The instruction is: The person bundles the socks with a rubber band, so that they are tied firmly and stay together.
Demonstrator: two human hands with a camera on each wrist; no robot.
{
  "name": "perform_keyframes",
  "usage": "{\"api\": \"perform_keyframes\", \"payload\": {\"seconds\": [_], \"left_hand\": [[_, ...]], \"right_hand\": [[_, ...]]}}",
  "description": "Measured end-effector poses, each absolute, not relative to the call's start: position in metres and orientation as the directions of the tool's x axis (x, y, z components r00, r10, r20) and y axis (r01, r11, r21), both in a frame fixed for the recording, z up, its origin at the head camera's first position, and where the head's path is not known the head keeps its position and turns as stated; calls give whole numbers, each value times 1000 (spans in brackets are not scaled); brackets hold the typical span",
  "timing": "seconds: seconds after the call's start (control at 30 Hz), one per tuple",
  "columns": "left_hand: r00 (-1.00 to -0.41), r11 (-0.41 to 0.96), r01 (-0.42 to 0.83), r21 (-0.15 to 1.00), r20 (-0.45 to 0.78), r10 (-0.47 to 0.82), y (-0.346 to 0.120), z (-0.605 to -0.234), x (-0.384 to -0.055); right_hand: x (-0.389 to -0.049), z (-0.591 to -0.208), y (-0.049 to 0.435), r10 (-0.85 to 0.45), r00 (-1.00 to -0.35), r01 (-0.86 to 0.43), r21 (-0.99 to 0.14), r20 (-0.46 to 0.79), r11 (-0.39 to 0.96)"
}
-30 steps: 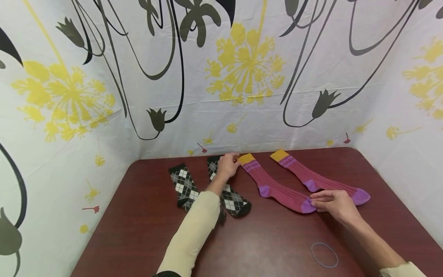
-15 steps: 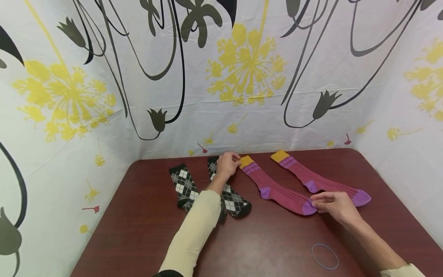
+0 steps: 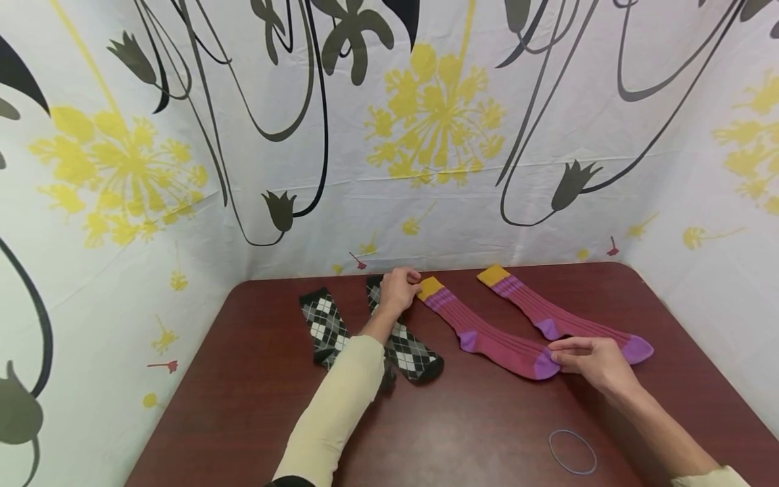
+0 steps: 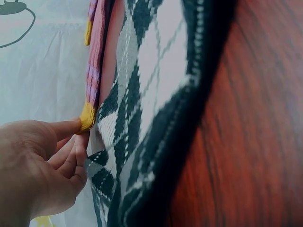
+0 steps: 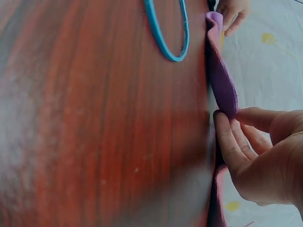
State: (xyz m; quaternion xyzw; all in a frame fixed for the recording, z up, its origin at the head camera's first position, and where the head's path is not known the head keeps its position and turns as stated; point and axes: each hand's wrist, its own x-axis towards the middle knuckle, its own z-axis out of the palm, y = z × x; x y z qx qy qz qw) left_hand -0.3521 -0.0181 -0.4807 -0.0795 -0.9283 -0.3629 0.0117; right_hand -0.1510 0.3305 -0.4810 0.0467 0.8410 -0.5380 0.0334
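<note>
A pink ribbed sock (image 3: 487,329) with a yellow cuff and purple heel and toe lies slanted across the table. Its yellow cuff (image 4: 87,118) is pinched between thumb and fingers of my left hand (image 3: 399,289). At the other end my right hand (image 3: 595,365) pinches the purple toe (image 5: 224,90), which stands slightly raised in the right wrist view. Its matching pink sock (image 3: 548,312) lies behind, partly covered by the right hand. Under the left forearm are two black, grey and white argyle socks, one (image 3: 414,353) beside the hand and another (image 3: 326,323) farther left.
A thin blue elastic band (image 3: 573,452) lies on the dark red-brown table (image 3: 462,433) near the front right. A white patterned cloth (image 3: 341,149) hangs behind the table and along both sides.
Both hands keep their hold on the pink sock's ends. Its cuff has shifted slightly toward me; the other socks and the band lie where they were.
</note>
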Motion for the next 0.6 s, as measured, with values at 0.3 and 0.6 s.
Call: {"api": "perform_keyframes", "payload": {"seconds": [0.3, 0.6], "left_hand": [[-988, 735, 149, 661, 72, 137, -28, -473, -345], [-977, 706, 211, 676, 138, 160, -37, -464, -333]], "right_hand": [[-151, -472, 330, 53, -994, 107, -907, -94, 407], [-151, -465, 328, 41, -998, 64, -914, -52, 400]]}}
